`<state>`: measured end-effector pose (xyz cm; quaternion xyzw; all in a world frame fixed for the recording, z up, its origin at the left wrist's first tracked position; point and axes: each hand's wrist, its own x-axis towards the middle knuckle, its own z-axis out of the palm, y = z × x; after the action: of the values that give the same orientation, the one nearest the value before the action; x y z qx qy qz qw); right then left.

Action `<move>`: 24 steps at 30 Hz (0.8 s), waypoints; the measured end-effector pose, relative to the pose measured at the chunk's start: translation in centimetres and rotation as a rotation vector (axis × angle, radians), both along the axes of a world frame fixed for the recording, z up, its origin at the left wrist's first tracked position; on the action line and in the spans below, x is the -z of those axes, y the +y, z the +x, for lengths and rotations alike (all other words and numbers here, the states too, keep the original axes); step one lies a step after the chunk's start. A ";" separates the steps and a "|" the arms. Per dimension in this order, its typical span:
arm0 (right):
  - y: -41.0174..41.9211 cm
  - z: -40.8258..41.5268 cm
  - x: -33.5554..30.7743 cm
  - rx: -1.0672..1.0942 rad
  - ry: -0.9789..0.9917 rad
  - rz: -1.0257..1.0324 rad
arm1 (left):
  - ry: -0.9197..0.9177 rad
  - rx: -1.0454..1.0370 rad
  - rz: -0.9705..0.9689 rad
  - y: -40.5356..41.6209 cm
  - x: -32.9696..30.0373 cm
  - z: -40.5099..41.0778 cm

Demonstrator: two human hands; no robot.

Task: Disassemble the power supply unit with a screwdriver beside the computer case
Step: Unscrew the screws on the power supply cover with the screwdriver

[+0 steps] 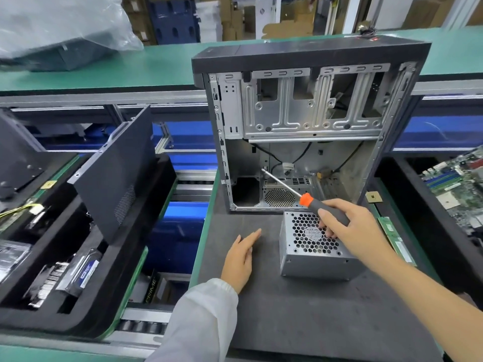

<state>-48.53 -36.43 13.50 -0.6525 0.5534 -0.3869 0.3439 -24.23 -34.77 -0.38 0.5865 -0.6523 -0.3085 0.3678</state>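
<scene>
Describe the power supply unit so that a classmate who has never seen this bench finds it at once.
Start at the open computer case standing on the grey mat. Directly before it sits the power supply unit, a small silver metal box; its honeycomb fan grille faces up.

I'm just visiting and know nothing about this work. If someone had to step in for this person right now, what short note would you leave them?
Right hand: grip on the screwdriver handle, shaft pointing up and away into the open computer case, tip not on any screw.
Left hand: open, flat on the dark mat, holding nothing.
Power supply unit: out of the case, sitting on the mat in front of it, fan grille up, under the right hand.
Done: unit is beside the case.
Left: its cover looks closed; find its screws, undo them, open it.
</scene>
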 end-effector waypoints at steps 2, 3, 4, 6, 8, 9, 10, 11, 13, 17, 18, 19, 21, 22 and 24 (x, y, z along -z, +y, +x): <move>0.1 0.0 0.0 0.004 -0.001 -0.004 | 0.006 -0.011 -0.037 0.0 0.0 0.0; 0.1 0.0 0.0 0.007 -0.001 -0.002 | 0.020 -0.016 -0.056 0.0 0.0 0.1; 0.1 0.1 0.0 0.007 -0.001 0.001 | 0.028 -0.030 -0.061 0.0 -0.1 0.0; 0.1 0.1 -0.1 0.006 -0.013 0.008 | 0.022 -0.053 -0.045 -0.1 -0.4 0.1; 0.2 0.1 -0.2 0.000 -0.041 0.023 | -0.004 -0.047 -0.030 -0.1 -0.7 0.1; 0.4 0.1 -0.4 -0.008 -0.053 0.027 | -0.016 -0.041 -0.024 -0.1 -0.8 0.1; 0.6 0.1 -0.5 -0.013 -0.059 0.020 | -0.021 -0.042 -0.024 -0.1 -1.1 0.2; 0.8 0.1 -0.7 -0.009 -0.062 0.000 | -0.016 -0.058 -0.024 -0.1 -1.6 0.2; 1.2 -0.1 -1.5 0.014 -0.071 -0.072 | 0.044 -0.138 -0.012 -0.5 -3.6 0.0; 1.7 -1.5 -5.0 0.012 -0.162 -0.136 | 0.247 -0.210 -0.146 -1.5 -10.0 -1.4; 1.6 -2.1 -6.0 0.014 -0.201 -0.122 | 0.286 -0.186 -0.171 -1.7 -11.7 -2.0; 1.5 -2.7 -7.0 0.022 -0.232 -0.112 | 0.314 -0.150 -0.190 -1.9 -13.1 -2.6; 1.4 -3.8 -8.6 0.037 -0.299 -0.105 | 0.335 -0.085 -0.211 -2.2 -15.3 -4.0; 1.3 -4.3 -9.3 0.047 -0.332 -0.109 | 0.328 -0.065 -0.225 -2.3 -16.0 -4.7; 1.0 -4.9 -10.3 0.066 -0.380 -0.126 | 0.264 -0.059 -0.291 -2.3 -16.8 -6.2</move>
<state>-53.46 -35.39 23.79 -0.5694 0.4745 -0.5481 0.3877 -30.41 -37.10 16.43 0.5005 -0.6187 -0.2744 0.5399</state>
